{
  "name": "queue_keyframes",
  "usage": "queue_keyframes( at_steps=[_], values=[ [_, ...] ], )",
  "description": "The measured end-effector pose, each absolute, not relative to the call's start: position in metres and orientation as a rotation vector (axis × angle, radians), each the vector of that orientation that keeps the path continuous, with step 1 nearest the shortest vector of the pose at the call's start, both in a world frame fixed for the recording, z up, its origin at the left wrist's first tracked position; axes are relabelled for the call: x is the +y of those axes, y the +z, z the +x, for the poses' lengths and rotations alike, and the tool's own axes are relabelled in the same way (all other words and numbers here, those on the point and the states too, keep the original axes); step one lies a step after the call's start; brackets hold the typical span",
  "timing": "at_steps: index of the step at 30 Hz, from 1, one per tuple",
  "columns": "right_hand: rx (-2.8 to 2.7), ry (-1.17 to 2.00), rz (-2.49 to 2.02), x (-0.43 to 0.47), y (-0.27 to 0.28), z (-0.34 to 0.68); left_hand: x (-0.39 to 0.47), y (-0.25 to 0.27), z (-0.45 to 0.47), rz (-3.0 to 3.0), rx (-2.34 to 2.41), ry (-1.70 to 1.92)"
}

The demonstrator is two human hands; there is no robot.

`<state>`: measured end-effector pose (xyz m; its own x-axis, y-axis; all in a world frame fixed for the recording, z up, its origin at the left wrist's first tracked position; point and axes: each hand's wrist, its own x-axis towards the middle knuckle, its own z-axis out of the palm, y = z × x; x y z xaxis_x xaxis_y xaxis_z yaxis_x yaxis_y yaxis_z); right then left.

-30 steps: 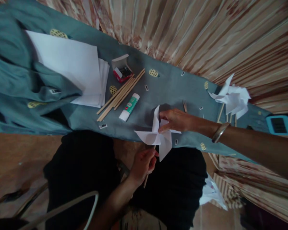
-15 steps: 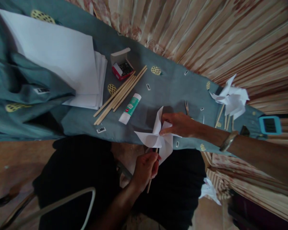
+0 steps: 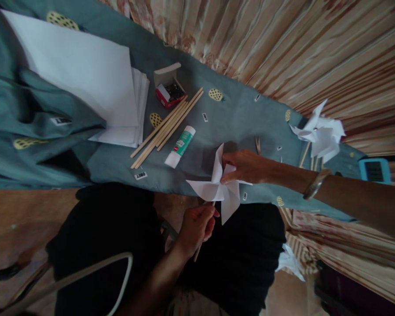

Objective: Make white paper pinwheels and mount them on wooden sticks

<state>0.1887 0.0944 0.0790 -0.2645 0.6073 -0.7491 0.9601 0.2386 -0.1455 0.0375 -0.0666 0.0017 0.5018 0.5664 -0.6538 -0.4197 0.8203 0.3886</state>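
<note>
A white paper pinwheel [image 3: 213, 191] with pointed blades is held over the table's near edge. My right hand [image 3: 242, 166], wearing a bangle on its wrist, pinches one blade close to the centre between thumb and fingers. Below it, my left hand [image 3: 197, 226] is closed round the pinwheel's thin wooden stick [image 3: 197, 253], whose lower end sticks out under the fist. The stick's top end meets the back of the paper, where the join is hidden.
Left of the hands lie a glue stick [image 3: 180, 147], several wooden sticks [image 3: 169, 127], an open box of small dark pins [image 3: 171, 94] and a paper stack [image 3: 82, 74]. To the right are tweezer-like prongs [image 3: 257, 145], finished pinwheels [image 3: 319, 131] and a blue-framed device [image 3: 375, 170].
The pinwheel has turned slightly, and its lower blade hangs more upright. My left hand has tilted the stick, its lower end shifting left. My right hand keeps its pinch.
</note>
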Motion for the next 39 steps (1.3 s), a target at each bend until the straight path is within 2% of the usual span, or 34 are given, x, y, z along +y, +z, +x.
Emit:
queue_keyframes(
  at_steps=[13, 25, 29, 34, 36, 39],
  values=[
    [2.019, -0.818, 1.424, 0.090, 0.079, 0.192, -0.064, 0.005, 0.041, 0.233, 0.889, 0.582],
    [2.206, -1.150, 1.528, 0.081, 0.080, 0.211, -0.066, 0.015, 0.042, 0.211, 0.912, 0.637],
    [2.196, -1.157, 1.622, 0.077, 0.080, 0.215, -0.066, 0.016, 0.043, 0.232, 0.900, 0.651],
    [2.266, -1.417, 1.876, 0.066, 0.085, 0.233, -0.065, 0.026, 0.045, 0.269, 0.863, 0.694],
    [2.379, -1.347, 2.141, 0.056, 0.090, 0.241, -0.063, 0.034, 0.046, 0.274, 0.840, 0.720],
    [2.592, -0.947, 2.606, 0.030, 0.100, 0.245, -0.057, 0.048, 0.048, 0.281, 0.808, 0.786]
  ],
)
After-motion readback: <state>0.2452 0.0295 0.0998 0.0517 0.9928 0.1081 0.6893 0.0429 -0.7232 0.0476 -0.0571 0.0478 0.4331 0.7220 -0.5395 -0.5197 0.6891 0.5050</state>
